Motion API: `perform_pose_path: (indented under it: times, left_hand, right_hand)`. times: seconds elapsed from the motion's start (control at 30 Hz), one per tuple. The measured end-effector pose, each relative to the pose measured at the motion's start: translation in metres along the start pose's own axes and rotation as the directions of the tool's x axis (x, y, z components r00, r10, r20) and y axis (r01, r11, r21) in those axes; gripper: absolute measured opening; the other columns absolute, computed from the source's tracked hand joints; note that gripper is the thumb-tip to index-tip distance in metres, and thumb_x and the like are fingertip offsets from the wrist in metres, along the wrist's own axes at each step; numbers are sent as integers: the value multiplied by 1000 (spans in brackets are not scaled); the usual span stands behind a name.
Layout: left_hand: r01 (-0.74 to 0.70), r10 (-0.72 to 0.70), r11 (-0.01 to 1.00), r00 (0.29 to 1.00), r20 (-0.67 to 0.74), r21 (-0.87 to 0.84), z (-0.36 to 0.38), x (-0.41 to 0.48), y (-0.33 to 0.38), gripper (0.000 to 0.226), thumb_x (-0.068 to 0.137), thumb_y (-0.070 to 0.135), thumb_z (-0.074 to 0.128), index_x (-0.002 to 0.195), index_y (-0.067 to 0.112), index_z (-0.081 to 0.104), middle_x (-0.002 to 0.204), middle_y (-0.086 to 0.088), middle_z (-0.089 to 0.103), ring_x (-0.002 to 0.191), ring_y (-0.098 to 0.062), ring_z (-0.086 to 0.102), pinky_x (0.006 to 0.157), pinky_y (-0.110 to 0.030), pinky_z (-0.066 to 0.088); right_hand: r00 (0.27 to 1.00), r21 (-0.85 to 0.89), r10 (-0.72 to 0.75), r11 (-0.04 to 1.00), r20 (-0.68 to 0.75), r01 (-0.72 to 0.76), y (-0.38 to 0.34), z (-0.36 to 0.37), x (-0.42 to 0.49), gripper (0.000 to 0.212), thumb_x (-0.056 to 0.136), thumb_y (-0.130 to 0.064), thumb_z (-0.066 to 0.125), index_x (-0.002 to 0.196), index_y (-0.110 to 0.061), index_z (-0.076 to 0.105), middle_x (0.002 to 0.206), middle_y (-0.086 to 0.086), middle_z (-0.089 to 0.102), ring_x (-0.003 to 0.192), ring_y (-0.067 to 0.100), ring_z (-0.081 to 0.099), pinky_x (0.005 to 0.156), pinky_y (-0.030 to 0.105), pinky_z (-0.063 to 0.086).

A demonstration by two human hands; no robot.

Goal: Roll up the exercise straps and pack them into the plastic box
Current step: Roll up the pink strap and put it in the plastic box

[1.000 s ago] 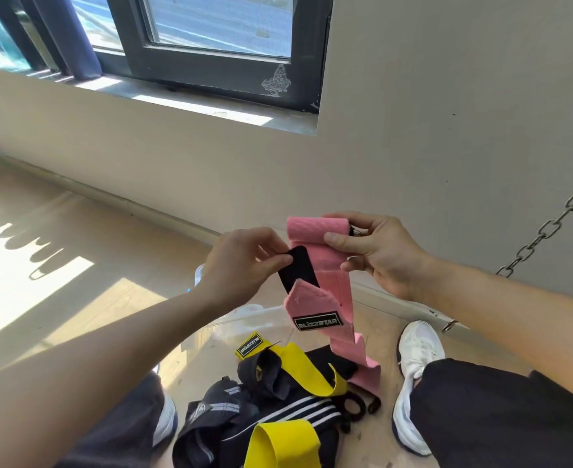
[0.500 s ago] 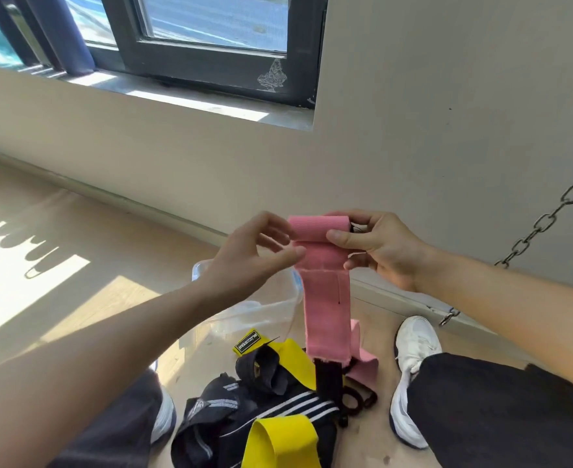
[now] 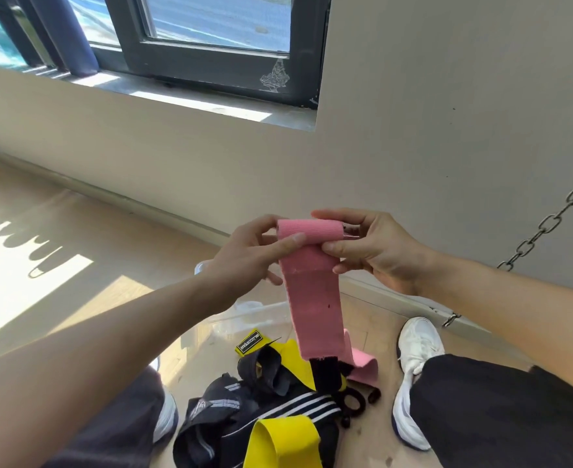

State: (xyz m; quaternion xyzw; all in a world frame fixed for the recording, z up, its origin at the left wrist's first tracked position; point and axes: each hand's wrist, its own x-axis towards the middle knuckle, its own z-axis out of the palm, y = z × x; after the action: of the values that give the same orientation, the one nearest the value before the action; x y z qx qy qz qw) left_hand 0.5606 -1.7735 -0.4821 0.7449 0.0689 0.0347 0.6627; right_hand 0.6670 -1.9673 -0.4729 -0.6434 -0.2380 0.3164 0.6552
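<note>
Across the back, pale wall (image 3: 447, 130) with dark-framed window (image 3: 211, 35) at upper left, sunlit sill beneath. Below that, wooden floor (image 3: 92, 265), bright patches of sun on the left. Nearest the camera, two legs in dark trousers, either side of a heap on the floor: crumpled black garment with white stripes (image 3: 278, 410), yellow strap (image 3: 285, 440) draped over and through it. Beyond the heap, clear plastic box (image 3: 244, 319) on the floor, partly hidden behind the left forearm and the hanging strap; contents impossible to tell.

Held up in the air above heap and box: pink strap (image 3: 312, 292), top end wound into a short roll lying crosswise between the two hands, remainder hanging straight down, black end piece (image 3: 325, 373) dangling just over the yellow strap. More pink webbing (image 3: 362, 366) on the floor just right of that; same strap or another, impossible to tell.

Pinching the strap just under the roll: left hand (image 3: 244, 258), thumb on the front face, fingers behind. Gripping the roll's right end: right hand (image 3: 376, 251), thumb below, fingers curled over the top.

White shoe (image 3: 413, 366) on the floor at the right, beside the heap. Metal chain (image 3: 541, 228) slanting down the wall at far right. Small yellow label (image 3: 249, 342) with black lettering just in front of the box.
</note>
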Motion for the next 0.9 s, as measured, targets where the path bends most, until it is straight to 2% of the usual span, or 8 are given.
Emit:
perform_pose_path:
  times: [0.1, 0.2, 0.37, 0.43, 0.53, 0.67, 0.77, 0.9]
  left_hand:
    - [-81, 80, 997, 996, -49, -7, -2, 2, 2, 26, 95, 16, 71, 120, 13, 65, 91, -3, 76, 77, -11, 68, 49, -24, 49]
    - [-144, 143, 990, 988, -58, -2, -1, 2, 0, 34, 91, 9, 75, 121, 16, 64, 94, -8, 74, 76, -16, 63, 49, -23, 46]
    - [-227, 229, 973, 971, -68, 28, 0, 1, -2, 46, 82, 8, 81, 123, 20, 63, 99, -2, 74, 78, -14, 66, 56, -25, 51]
    - [-155, 155, 988, 988, -30, 7, -2, 1, 2, 51, 78, 20, 79, 126, 22, 61, 100, 4, 74, 85, -12, 70, 60, -30, 54]
    - [-13, 15, 1000, 989, 147, -20, -5, 0, 4, 43, 85, 41, 68, 128, 31, 65, 112, 5, 75, 100, -15, 71, 70, -37, 58]
    - [50, -44, 998, 989, 145, -37, -1, -3, 9, 43, 89, 60, 60, 118, 29, 71, 105, -1, 75, 88, -19, 70, 65, -33, 56]
    - [35, -34, 999, 998, 61, -14, 3, -4, 12, 39, 91, 57, 58, 115, 30, 71, 91, 5, 74, 78, -18, 67, 57, -30, 52]
    - [-18, 17, 1000, 999, 48, 11, 0, -4, 11, 27, 99, 38, 59, 122, 27, 69, 87, 5, 73, 75, -19, 68, 55, -28, 53]
  right_hand:
    - [998, -20, 41, 999, 56, -40, -4, 0, 0, 49, 85, -22, 73, 132, -22, 62, 112, 1, 72, 100, 17, 71, 64, 34, 61]
    - [1000, -89, 26, 996, 12, -25, -8, 5, 1, 47, 86, -47, 64, 121, -16, 67, 108, 5, 67, 91, 17, 69, 63, 36, 61]
    - [997, -53, -69, 996, -32, 68, -16, 5, 0, 40, 81, -30, 71, 116, -11, 68, 98, 14, 69, 88, 18, 68, 55, 29, 58]
    - [995, -25, -92, 996, -30, 91, -20, 4, -2, 34, 80, -26, 72, 112, -14, 69, 93, 10, 69, 85, 16, 68, 52, 28, 57]
    - [993, -7, -118, 993, -22, 118, -23, 3, -4, 32, 82, -20, 72, 113, -15, 67, 87, 6, 68, 79, 15, 67, 50, 27, 56]
    - [987, -42, -160, 986, -29, 159, -22, 1, -5, 32, 82, -11, 73, 112, -17, 66, 91, 10, 62, 82, 18, 64, 56, 30, 59]
    - [977, -166, -214, 964, -18, 208, -19, 2, -5, 31, 88, 1, 71, 111, -18, 63, 93, 8, 61, 80, 16, 65, 62, 33, 61]
    - [970, -307, -243, 923, 11, 234, -16, 0, -4, 35, 89, 0, 73, 115, -20, 62, 98, 8, 61, 81, 17, 67, 62, 42, 63]
